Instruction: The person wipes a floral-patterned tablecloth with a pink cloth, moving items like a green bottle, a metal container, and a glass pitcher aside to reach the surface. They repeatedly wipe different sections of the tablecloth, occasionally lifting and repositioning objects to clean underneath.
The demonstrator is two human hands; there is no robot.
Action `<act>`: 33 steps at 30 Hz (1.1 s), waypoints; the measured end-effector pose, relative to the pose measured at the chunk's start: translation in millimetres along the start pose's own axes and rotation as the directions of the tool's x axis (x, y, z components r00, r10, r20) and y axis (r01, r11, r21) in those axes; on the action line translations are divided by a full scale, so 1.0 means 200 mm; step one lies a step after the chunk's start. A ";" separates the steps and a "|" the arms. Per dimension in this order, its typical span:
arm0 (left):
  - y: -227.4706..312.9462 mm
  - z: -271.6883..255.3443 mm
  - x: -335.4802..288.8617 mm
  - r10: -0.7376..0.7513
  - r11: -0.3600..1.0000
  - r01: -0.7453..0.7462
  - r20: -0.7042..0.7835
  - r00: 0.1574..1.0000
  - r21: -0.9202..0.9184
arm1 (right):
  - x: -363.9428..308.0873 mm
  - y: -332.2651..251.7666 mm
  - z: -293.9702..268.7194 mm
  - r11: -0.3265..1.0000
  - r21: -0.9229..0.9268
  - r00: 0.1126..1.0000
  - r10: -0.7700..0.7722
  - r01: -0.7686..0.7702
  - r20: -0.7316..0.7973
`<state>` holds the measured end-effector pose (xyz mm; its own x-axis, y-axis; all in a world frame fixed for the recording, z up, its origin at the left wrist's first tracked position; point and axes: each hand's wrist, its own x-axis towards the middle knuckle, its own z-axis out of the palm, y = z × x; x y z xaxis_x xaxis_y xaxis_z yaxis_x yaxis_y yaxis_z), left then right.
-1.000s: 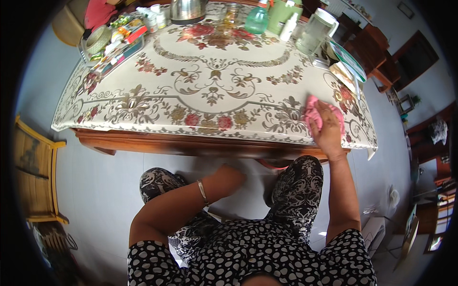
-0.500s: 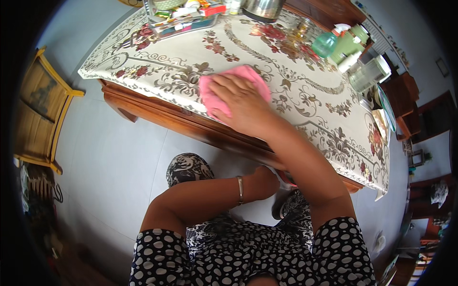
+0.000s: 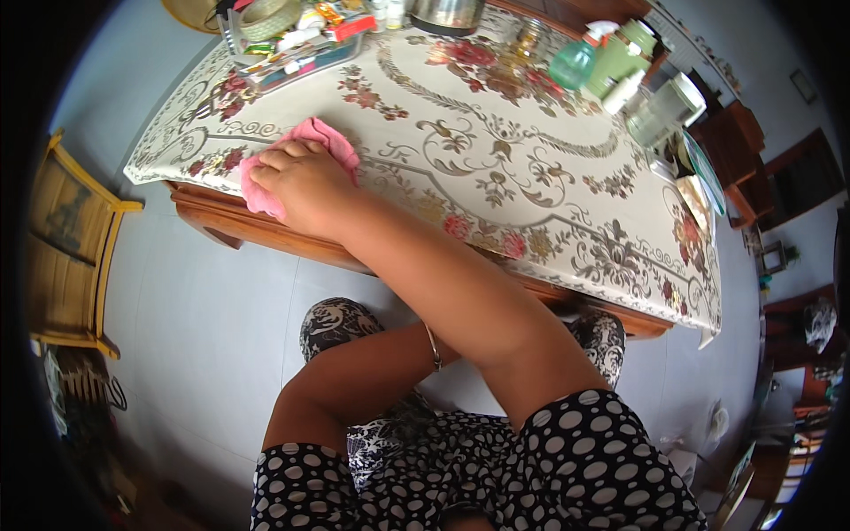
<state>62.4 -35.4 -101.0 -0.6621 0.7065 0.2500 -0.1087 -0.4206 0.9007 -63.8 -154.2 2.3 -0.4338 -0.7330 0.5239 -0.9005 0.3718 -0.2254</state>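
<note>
My right hand (image 3: pixel 305 186) presses a pink cloth (image 3: pixel 335 146) against the table top, close to its near left edge. The fingers curl over the cloth, which shows on both sides of the hand. Beneath it lies a cream tablecloth (image 3: pixel 549 190) with brown scrolls and red flowers. My right forearm reaches across to the left, over the left one. My left forearm (image 3: pixel 372 367), with a bangle (image 3: pixel 434 348) at the wrist, is held low in front of the table; the left hand itself is hidden behind the right arm.
A clear tray of small items (image 3: pixel 305 57) stands at the far left of the table, near a metal pot (image 3: pixel 447 16). At the far right are a green spray bottle (image 3: pixel 575 64), a green flask (image 3: pixel 615 66) and a clear jug (image 3: pixel 664 111). A wooden chair (image 3: pixel 75 248) stands left.
My right hand has moved left along the near edge of the table with the pink cloth. The left hand, partly seen before, is now behind the right arm.
</note>
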 end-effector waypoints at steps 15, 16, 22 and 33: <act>-0.05 0.03 0.09 -0.528 -0.062 -0.233 0.166 0.833 0.970 | -1.42 0.07 -1.11 0.916 -0.145 0.927 0.375 -0.374 -0.019; -0.06 0.03 0.10 -0.525 -0.055 -0.259 0.193 0.829 0.964 | -1.52 0.08 -1.18 0.894 -0.186 0.911 0.411 -0.407 -0.021; -0.10 0.08 0.07 -0.446 -0.071 -0.245 0.189 0.875 0.967 | -2.18 0.13 -1.56 0.672 -0.393 0.772 0.604 -0.628 -0.201; -0.13 0.07 0.06 -0.582 -0.104 -0.245 0.141 0.801 0.964 | -3.22 0.29 -2.09 0.211 -0.408 0.425 0.714 -0.888 -0.556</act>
<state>67.0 -8.2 -116.4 -0.3629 0.8907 -0.2739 0.8881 0.4195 0.1876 174.9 578.4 -4.8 -0.8115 0.2703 0.5181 0.2072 0.9621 -0.1775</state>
